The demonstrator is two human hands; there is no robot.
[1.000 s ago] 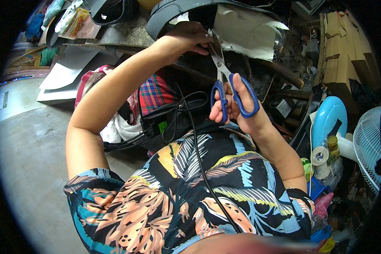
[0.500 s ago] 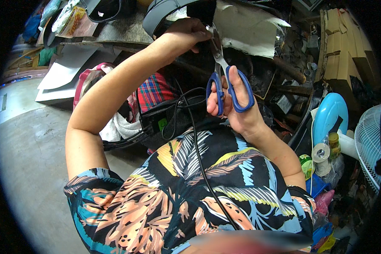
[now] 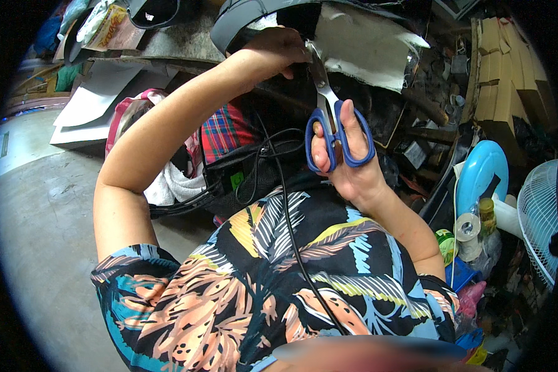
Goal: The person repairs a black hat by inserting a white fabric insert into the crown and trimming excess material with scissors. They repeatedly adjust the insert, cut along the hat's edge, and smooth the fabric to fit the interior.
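Observation:
My right hand (image 3: 357, 177) grips a pair of scissors (image 3: 322, 87) with blue loop handles, thumb through one loop and fingers through the other. The blades point up and away, nearly together, and their tips reach the fingers of my left hand (image 3: 278, 51). Those fingers are curled closed at the edge of a curved black sheet (image 3: 229, 28), seemingly pinching it; the exact grip is hidden behind the knuckles. A ragged whitish-grey piece of material (image 3: 366, 48) lies just right of the blades.
A black bag with cords (image 3: 245, 180) and red plaid cloth (image 3: 226, 137) sit below my left forearm. White sheets (image 3: 96, 102) lean at the left. Cardboard (image 3: 499, 74), a blue round plastic thing (image 3: 482, 177) and a white fan (image 3: 539, 217) stand to the right.
The scissors' handles have come slightly closer together and shifted a little right and down. My left hand stays at the sheet's edge.

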